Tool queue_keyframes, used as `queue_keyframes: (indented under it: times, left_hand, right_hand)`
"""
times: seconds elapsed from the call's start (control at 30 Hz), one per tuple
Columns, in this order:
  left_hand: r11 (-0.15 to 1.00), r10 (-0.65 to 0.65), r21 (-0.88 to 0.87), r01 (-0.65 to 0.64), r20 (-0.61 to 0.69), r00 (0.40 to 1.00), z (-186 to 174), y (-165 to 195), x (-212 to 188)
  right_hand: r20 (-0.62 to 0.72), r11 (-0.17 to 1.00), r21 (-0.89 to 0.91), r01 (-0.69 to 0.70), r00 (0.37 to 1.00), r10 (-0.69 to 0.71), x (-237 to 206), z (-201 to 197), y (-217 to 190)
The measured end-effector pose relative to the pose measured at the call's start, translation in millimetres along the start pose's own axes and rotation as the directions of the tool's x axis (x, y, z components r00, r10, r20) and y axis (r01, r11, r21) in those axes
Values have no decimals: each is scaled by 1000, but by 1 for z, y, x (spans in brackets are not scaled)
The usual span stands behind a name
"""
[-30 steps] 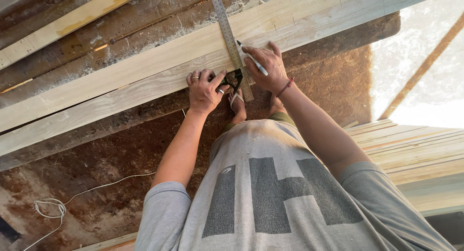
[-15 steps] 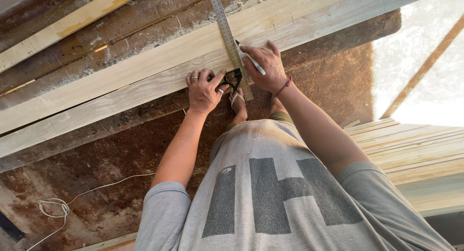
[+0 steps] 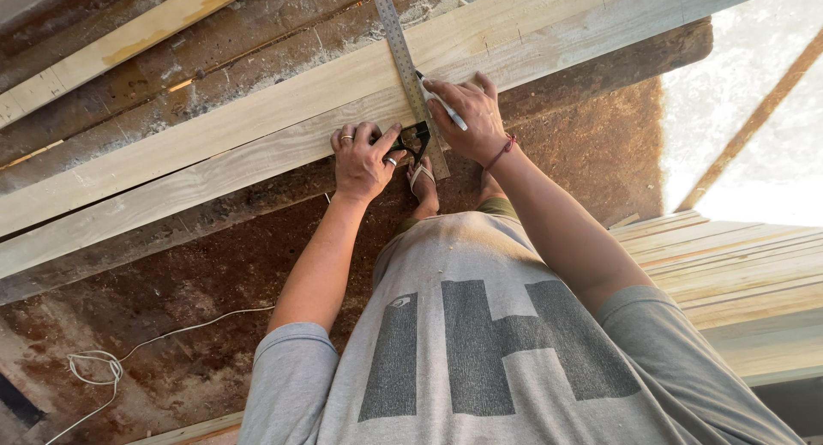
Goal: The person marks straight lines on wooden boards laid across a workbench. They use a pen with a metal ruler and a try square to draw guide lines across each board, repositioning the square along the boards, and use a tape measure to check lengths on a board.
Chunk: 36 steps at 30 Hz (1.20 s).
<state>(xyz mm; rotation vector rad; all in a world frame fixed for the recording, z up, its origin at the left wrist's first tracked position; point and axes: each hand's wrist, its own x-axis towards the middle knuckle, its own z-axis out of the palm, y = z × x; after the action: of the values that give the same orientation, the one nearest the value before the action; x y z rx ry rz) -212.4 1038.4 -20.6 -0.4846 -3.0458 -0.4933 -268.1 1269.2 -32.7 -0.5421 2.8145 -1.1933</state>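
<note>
A metal combination square [image 3: 410, 72] lies across two pale wooden planks [image 3: 257, 136] that run side by side. My left hand [image 3: 362, 158] presses the square's dark head against the near plank's edge. My right hand [image 3: 467, 115] rests on the blade's right side and grips a white pencil [image 3: 441, 104], its tip touching the plank beside the blade. A red cord circles my right wrist. A ring shows on my left hand.
Rough dark boards [image 3: 171, 59] and another pale strip [image 3: 120, 42] lie beyond the planks. A stack of pale planks [image 3: 729, 265] sits at the right. A white cord [image 3: 111, 359] trails over the reddish-brown floor. My sandalled foot [image 3: 422, 181] stands below the square.
My right hand with the pencil has slid slightly down along the blade. My left hand and the square stay where they were.
</note>
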Motion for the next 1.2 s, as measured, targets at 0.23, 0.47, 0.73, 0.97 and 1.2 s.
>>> queue_keyframes:
  times: [0.23, 0.47, 0.73, 0.97, 1.2]
  left_hand:
    - [1000, -7, 9, 7, 29, 1000, -1, 0, 3]
    - [1000, -4, 22, 4, 21, 1000, -1, 1, 3]
    - [1000, -17, 0, 17, 21, 1000, -2, 2, 3]
    - [1000, -17, 5, 17, 33, 999, -7, 5, 6]
    - [999, 4, 50, -5, 30, 1000, -6, 6, 5]
  right_hand:
    - [5, 1000, 3, 3, 1000, -3, 0, 1, 2]
    - [-3, 999, 38, -19, 1000, 19, 3, 2, 2]
    - [26, 997, 35, -72, 997, 71, 7, 1, 4]
    - [-15, 998, 59, -9, 1000, 10, 4, -10, -6]
    - [12, 998, 63, -20, 1000, 19, 8, -15, -13]
